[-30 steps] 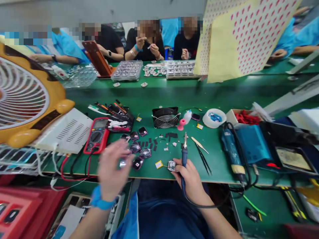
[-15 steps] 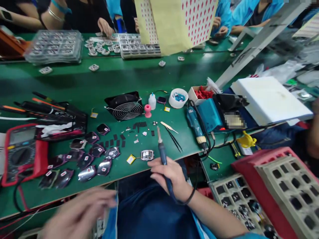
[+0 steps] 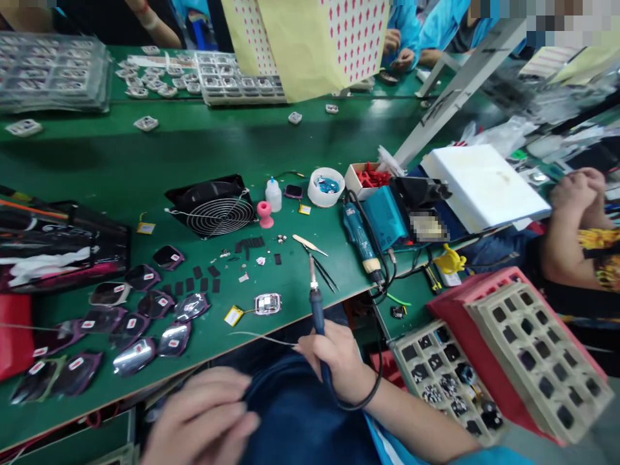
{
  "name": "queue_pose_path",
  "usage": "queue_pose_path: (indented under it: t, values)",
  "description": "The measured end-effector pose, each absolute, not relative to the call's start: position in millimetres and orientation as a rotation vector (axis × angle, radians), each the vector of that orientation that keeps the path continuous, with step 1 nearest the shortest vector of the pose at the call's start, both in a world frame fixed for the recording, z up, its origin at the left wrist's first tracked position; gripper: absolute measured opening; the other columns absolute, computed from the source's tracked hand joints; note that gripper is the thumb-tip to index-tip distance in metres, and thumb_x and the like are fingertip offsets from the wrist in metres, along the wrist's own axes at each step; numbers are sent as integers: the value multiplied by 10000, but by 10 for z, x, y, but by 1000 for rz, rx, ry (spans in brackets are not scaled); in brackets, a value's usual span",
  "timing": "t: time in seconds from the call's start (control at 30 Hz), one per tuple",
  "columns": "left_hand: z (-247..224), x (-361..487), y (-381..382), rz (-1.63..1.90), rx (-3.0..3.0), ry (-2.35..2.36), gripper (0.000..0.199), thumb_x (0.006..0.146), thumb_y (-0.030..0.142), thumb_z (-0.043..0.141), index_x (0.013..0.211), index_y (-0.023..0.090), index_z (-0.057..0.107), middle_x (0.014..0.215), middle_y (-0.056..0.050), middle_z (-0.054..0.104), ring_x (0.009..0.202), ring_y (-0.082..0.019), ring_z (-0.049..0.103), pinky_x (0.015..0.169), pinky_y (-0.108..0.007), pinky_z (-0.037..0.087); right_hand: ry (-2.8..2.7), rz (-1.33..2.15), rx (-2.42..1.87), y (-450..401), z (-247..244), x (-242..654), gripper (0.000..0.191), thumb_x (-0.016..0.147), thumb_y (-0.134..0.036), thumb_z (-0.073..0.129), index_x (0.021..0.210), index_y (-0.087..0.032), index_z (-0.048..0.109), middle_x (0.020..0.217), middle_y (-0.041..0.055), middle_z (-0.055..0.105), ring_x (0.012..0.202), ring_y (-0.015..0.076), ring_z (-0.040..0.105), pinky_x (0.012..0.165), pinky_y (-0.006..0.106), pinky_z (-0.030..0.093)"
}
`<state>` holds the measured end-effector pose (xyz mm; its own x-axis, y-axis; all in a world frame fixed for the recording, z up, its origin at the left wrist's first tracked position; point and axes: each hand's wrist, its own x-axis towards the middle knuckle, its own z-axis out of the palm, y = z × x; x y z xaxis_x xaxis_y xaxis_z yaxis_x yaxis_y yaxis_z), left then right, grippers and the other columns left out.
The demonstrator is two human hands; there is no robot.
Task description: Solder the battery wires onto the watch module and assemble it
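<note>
My right hand (image 3: 334,358) is closed around the handle of a soldering iron (image 3: 316,310), its metal tip pointing up and away from me. A thin, pale wire (image 3: 264,336) sticks out to the left from that hand's fingertips. My left hand (image 3: 203,413), slightly blurred, is over my lap with loosely bent fingers apart; nothing shows in it. Ahead, near the table edge, lies a small watch-like housing (image 3: 268,303) with bared electronics, joined by a lead to a yellow battery (image 3: 234,316). Tweezers (image 3: 325,272) lie beyond the iron's tip.
Several dark watch-like faces (image 3: 135,328) cover the left side. A fan (image 3: 217,213), a white bottle (image 3: 274,196) and a round tub (image 3: 326,196) stand behind. A teal power unit (image 3: 386,219) is at right, above part trays (image 3: 448,371). Co-workers' hands (image 3: 578,194) show beyond.
The view has swung left to right, so the table things sit further left. My left hand has moved nearer my right with fingers more bent. The pale wire at my right fingertips now shows.
</note>
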<state>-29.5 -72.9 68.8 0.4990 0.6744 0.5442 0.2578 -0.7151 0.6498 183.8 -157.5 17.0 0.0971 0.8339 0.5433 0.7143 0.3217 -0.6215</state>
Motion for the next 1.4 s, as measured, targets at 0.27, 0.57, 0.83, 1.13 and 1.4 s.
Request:
queue_pose_path:
  t: [0.27,0.57,0.83,1.13,1.4]
  values:
    - [543,-103,-518,723,2560,612,213,1096,294,507,1138,253,712,1018,30,784,939,-147,757,1162,-281,487,-1761,183,-1382,-1562,192,1930,258,1064,-233,575,838,-168,678,613,-27,535,524,131,466,497,300,339]
    - [572,-251,-176,434,1450,1057,510,809,735,770,839,225,776,669,-27,720,568,-191,703,551,-234,617,-1536,-23,-1563,-869,484,2709,457,1082,-586,459,1272,-213,645,1007,81,722,878,209,718,776,328,613]
    - [411,-270,-92,916,1997,1060,281,938,438,727,762,218,727,738,-11,591,633,-144,566,538,-248,479,-1474,-272,-1710,-494,202,3139,275,1055,-314,556,1254,-161,668,1191,173,725,1117,274,715,985,427,620]
    - [184,-117,-295,776,2271,811,134,985,115,567,897,215,567,1222,-49,717,1247,-207,680,1240,-427,444,-1246,178,-1628,-1216,556,2734,325,955,-221,752,1269,-259,679,1180,74,761,1034,224,770,942,380,651]
    - [199,-176,-320,782,2203,966,135,1000,99,564,920,207,570,1251,-70,708,1313,-191,648,1205,-333,489,-1295,543,-1624,-1763,678,2426,268,886,-226,845,1138,-249,756,942,39,806,807,222,782,718,337,664]
